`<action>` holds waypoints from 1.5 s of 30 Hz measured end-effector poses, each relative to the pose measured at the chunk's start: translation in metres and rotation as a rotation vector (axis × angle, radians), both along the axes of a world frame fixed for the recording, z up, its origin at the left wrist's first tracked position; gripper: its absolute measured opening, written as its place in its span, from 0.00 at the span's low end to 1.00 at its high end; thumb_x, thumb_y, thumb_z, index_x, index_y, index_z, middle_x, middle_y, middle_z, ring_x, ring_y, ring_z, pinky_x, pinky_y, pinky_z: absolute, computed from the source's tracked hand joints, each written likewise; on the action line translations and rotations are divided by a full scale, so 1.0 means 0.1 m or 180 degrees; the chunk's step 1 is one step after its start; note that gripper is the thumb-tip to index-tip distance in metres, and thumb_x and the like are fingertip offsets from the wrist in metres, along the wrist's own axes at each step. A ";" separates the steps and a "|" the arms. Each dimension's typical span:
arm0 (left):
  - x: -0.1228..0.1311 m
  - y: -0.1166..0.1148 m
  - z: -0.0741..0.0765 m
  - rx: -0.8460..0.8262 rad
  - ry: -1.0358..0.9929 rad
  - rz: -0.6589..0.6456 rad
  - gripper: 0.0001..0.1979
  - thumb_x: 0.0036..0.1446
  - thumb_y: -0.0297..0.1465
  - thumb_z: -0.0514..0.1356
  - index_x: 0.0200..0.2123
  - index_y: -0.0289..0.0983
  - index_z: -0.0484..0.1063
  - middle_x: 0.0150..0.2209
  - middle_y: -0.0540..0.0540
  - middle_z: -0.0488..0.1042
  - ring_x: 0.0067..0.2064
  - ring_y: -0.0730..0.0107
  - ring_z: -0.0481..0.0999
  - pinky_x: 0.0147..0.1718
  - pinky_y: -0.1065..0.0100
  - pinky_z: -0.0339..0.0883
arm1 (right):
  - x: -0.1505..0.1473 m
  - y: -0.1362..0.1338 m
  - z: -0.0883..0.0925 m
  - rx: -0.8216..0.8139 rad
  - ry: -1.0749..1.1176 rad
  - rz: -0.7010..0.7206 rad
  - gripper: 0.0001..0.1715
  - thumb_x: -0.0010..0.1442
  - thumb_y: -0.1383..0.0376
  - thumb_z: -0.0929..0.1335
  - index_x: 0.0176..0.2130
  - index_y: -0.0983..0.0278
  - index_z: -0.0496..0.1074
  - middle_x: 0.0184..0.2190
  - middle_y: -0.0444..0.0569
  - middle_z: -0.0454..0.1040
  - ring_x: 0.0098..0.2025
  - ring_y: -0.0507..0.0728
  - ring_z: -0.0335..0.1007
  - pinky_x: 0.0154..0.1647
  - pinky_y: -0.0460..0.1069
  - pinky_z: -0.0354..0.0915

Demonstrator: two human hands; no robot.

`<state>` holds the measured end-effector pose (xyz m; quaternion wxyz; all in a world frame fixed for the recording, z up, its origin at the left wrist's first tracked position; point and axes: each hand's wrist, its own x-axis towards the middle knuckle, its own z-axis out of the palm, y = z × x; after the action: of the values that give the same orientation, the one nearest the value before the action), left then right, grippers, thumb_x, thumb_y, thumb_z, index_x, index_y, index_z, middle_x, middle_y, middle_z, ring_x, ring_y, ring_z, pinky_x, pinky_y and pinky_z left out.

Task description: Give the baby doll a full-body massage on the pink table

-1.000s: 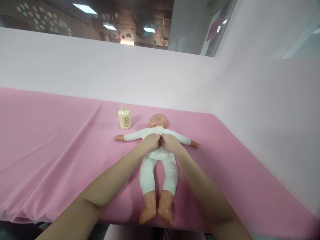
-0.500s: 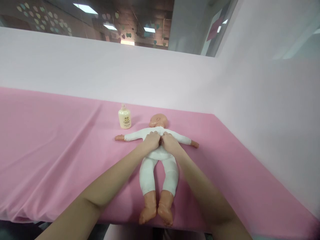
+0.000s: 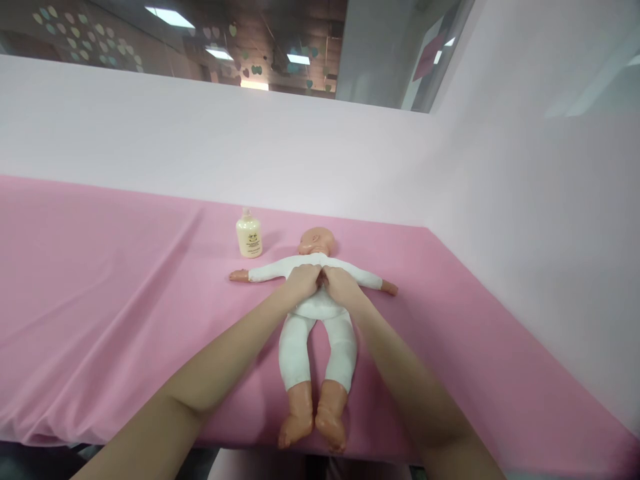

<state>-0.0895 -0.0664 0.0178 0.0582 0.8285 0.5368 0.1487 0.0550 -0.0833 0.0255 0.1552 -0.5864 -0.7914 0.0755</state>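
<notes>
A baby doll (image 3: 320,308) in white long-sleeved clothing lies on its back on the pink-covered table (image 3: 150,320). Its head is turned to the left, its arms stretch out sideways and its bare feet point at me. My left hand (image 3: 303,283) rests on the left part of the doll's chest with its fingers curled in. Close beside it, my right hand (image 3: 340,285) lies on the chest in a mirrored pose, also closed. The two hands nearly meet at the middle of the chest. Their fingertips are hidden, and whatever they pinch cannot be made out.
A cream-coloured bottle (image 3: 249,237) with a dark printed label stands left of the doll's head. Behind the table rises a white wall (image 3: 200,147) with a window (image 3: 280,47) above it. Another wall (image 3: 540,200) borders the right side. Folds run through the cloth at left.
My fingers have curled in slightly and the knuckles show less. Both hands stay on the doll's chest; doll and bottle have not moved.
</notes>
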 end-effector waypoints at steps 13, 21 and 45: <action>0.06 -0.05 0.02 -0.0083 0.0417 0.0098 0.15 0.72 0.28 0.48 0.49 0.32 0.74 0.49 0.36 0.78 0.47 0.57 0.77 0.46 0.61 0.66 | -0.08 0.06 -0.11 0.0128 -0.0292 -0.0205 0.18 0.71 0.75 0.60 0.46 0.68 0.77 0.44 0.59 0.80 0.45 0.61 0.74 0.46 0.51 0.63; 0.06 -0.03 0.01 -0.0036 0.0522 0.0089 0.18 0.72 0.32 0.48 0.54 0.31 0.74 0.55 0.33 0.74 0.55 0.50 0.73 0.49 0.57 0.67 | -0.04 0.12 -0.16 0.0176 -0.0510 -0.0173 0.20 0.72 0.72 0.57 0.47 0.66 0.77 0.51 0.57 0.76 0.50 0.61 0.70 0.50 0.52 0.64; 0.09 0.07 -0.12 0.0190 0.0272 0.0128 0.17 0.70 0.32 0.49 0.50 0.32 0.75 0.52 0.36 0.79 0.53 0.50 0.76 0.50 0.55 0.68 | 0.04 0.25 -0.31 0.0271 -0.0148 -0.0087 0.16 0.72 0.71 0.58 0.50 0.66 0.72 0.51 0.55 0.77 0.49 0.60 0.71 0.53 0.52 0.62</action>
<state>-0.0808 -0.0594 0.0053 0.0074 0.8245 0.5506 0.1303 0.0591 -0.0587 -0.0052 0.1626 -0.5917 -0.7892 0.0260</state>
